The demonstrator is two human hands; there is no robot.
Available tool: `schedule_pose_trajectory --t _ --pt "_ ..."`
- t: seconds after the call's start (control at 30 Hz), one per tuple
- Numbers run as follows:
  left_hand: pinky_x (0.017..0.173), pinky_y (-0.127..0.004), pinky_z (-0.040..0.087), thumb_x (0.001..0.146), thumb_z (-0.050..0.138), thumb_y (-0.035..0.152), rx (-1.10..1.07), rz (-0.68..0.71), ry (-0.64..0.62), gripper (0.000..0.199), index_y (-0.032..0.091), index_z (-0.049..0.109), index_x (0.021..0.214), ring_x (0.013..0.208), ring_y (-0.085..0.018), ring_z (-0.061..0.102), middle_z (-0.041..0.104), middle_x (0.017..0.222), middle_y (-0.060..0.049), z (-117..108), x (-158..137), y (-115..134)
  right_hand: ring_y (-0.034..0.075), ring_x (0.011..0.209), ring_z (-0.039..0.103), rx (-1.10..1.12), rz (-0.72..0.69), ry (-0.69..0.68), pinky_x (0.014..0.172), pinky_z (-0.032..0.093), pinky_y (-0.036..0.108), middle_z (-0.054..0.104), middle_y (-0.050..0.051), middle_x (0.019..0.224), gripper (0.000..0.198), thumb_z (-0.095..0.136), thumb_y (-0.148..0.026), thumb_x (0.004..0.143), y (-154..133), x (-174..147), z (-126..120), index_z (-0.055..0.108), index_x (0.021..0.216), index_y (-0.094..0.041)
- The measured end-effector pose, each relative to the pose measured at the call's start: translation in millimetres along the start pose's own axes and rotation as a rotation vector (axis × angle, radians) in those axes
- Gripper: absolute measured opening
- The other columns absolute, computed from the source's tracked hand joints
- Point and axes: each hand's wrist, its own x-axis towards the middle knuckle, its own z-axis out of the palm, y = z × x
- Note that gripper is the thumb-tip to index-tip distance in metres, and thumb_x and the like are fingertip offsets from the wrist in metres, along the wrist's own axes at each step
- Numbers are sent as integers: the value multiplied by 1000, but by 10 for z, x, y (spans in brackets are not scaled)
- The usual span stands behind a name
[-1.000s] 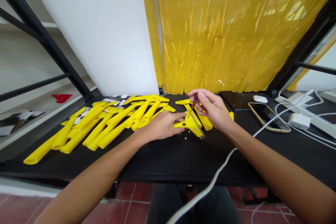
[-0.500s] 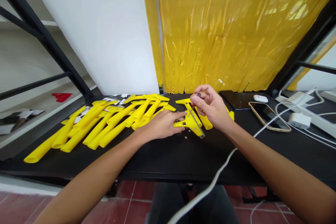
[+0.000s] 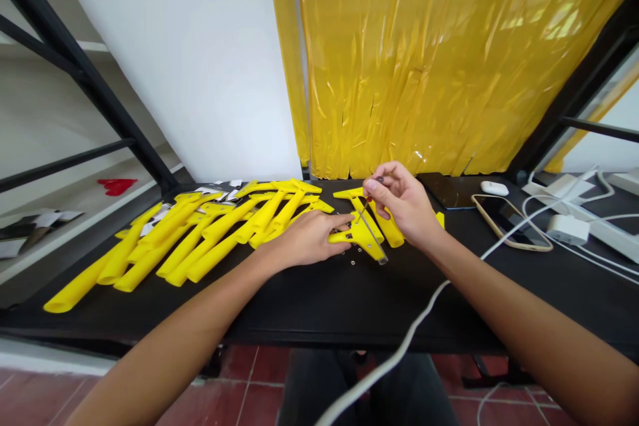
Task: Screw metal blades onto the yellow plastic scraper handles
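My left hand (image 3: 309, 237) is closed around the handle of a yellow scraper (image 3: 362, 234), keeping it low over the black table. A metal strip runs along the scraper's wide head. In my right hand (image 3: 402, 203) a small screwdriver (image 3: 368, 198) is pinched between thumb and fingers, its thin shaft pointing down at the upper end of the scraper head. Just behind lie more yellow scrapers (image 3: 391, 229), partly covered by my right hand. Several tiny nuts (image 3: 353, 262) are scattered on the table beside the scraper.
Yellow scraper handles (image 3: 200, 239) are heaped on the left of the black table (image 3: 279, 306). A phone (image 3: 514, 223), a white earbud case (image 3: 494, 188), a charger (image 3: 569, 229) and cables lie at right. One white cable (image 3: 424, 313) crosses in front of my right forearm.
Both hands stay nearly in place. The screwdriver has turned slightly in my right fingers, and the scraper remains under my left hand.
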Motion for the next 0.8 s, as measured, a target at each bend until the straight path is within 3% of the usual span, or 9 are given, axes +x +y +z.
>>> schedule_pose_trajectory --t 0.13,0.27,0.4,0.47,0.57,0.63,0.8 --pt "77 -31 50 89 69 39 -21 6 -3 58 20 60 143 90 -24 74 78 113 -9 -7 -4 -2 9 63 46 -28 29 -40 44 34 22 64 3 98 27 68 -46 92 -32 -4 -14 69 109 -25" --pt "79 -32 50 89 69 38 -22 7 0 58 20 60 143 91 -25 74 78 114 -8 -4 -9 0 9 58 42 50 75 -80 43 31 22 63 1 91 36 65 -49 94 -46 -15 5 61 123 -29" --pt "76 -32 51 90 68 39 -12 2 -12 58 20 60 144 89 -25 74 78 113 -8 -3 -11 0 9 55 42 22 59 -25 42 30 21 58 -3 77 33 79 -43 84 -15 -10 10 58 101 -26" --pt "78 -32 51 90 68 39 -12 1 -9 57 20 61 143 92 -25 74 78 114 -9 -6 -11 -2 9 58 44 -24 42 5 43 31 21 58 -1 79 28 78 -44 85 -5 -5 2 61 93 -24" --pt "84 -33 51 90 69 39 -23 1 9 56 20 61 142 98 -26 74 77 116 -9 -12 -10 -3 9 59 43 -35 48 5 43 29 22 61 1 87 27 71 -47 90 -11 5 -10 66 104 -24" --pt "84 -32 51 90 69 40 -23 6 12 56 20 61 142 97 -26 74 77 117 -9 -16 -10 3 8 55 39 26 62 -8 42 25 22 62 0 88 32 70 -46 91 -20 14 -15 61 115 -28" --pt "74 -30 50 90 68 39 -11 15 -8 56 19 62 142 86 -23 74 78 113 -10 -16 -13 26 8 53 35 111 62 -57 43 21 22 64 -1 89 27 69 -46 92 -27 18 -12 52 102 -27"
